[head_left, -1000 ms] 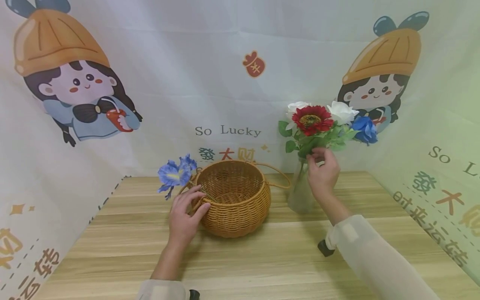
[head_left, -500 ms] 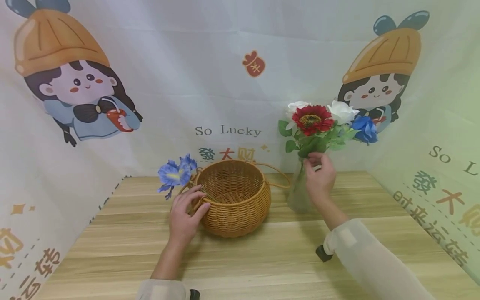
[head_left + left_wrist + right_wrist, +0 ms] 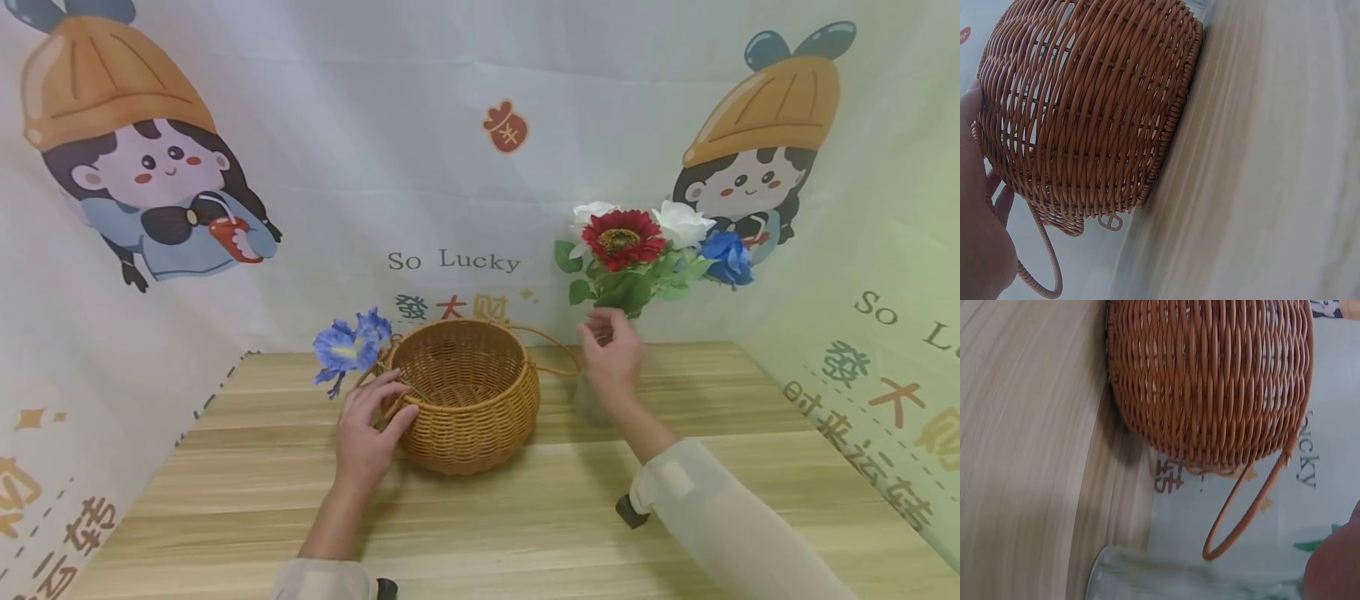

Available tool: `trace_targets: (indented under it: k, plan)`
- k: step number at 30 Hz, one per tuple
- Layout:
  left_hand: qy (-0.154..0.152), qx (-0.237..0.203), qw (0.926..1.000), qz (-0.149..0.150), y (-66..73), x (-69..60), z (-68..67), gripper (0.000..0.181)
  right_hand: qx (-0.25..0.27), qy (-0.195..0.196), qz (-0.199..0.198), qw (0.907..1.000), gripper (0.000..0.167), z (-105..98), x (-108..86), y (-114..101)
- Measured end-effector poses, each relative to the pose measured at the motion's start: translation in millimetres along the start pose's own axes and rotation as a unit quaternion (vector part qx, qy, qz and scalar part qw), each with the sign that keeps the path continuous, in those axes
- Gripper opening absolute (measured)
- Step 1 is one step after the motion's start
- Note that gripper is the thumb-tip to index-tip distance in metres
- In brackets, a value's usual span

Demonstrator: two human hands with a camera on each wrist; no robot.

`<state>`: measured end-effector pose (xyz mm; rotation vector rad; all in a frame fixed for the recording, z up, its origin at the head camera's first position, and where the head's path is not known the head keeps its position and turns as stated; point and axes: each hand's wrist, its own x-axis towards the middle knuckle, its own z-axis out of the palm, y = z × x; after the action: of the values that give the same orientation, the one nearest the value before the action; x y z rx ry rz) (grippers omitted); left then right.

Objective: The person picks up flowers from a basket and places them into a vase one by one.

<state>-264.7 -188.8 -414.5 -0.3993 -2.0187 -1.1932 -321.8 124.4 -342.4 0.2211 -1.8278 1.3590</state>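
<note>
In the head view a round wicker basket (image 3: 468,437) stands mid-table. My left hand (image 3: 367,429) grips the left part of its rim, fingers over the edge and thumb near the front. A blue iris (image 3: 347,346) leans out on that side, its stem running into the basket. My right hand (image 3: 615,354), fingers loosely bent and seemingly holding nothing, is in front of a clear vase (image 3: 592,404) and hides much of it. Above that hand are a red flower (image 3: 624,240), white roses (image 3: 682,223), a blue rose (image 3: 727,257) and green leaves (image 3: 626,292).
A wood-grain table (image 3: 480,533) carries everything. Printed white cloth (image 3: 337,125) hangs at the back and both sides. One basket handle (image 3: 551,342) sticks out right towards the vase; the other handle (image 3: 1047,275) shows in the left wrist view.
My right hand has come away from the leaves, moving left and slightly down across the front of the vase. The left hand, basket and flowers stay put.
</note>
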Motion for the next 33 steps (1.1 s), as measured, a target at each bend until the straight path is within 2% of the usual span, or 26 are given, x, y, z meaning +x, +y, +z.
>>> trace_targets:
  k: [7, 17, 23, 29, 33]
  plan:
    - [0.002, -0.002, 1.0, 0.005, -0.4, -0.7, -1.6, 0.025, 0.004, -0.045, 0.012, 0.9989, 0.022, 17, -5.8, -10]
    - [0.001, 0.003, 1.0, 0.007, -0.5, 0.1, -1.2, 0.026, 0.035, -0.069, 0.005, 0.997, 0.02, 38, -10.6, -28]
    - [0.0, 0.003, 1.0, 0.007, -0.2, 1.2, -0.1, 0.025, 0.034, -0.09, 0.007, 0.9954, 0.019, 51, -10.8, -40]
    - [0.0, 0.0, 1.0, 0.007, -0.2, 0.7, 0.4, 0.026, 0.045, -0.125, 0.023, 0.9909, 0.021, 64, -9.7, -53]
    - [0.002, -0.001, 1.0, 0.008, -1.3, 0.0, -0.2, 0.025, 0.063, -0.166, 0.052, 0.9828, 0.023, 73, -10.8, -60]
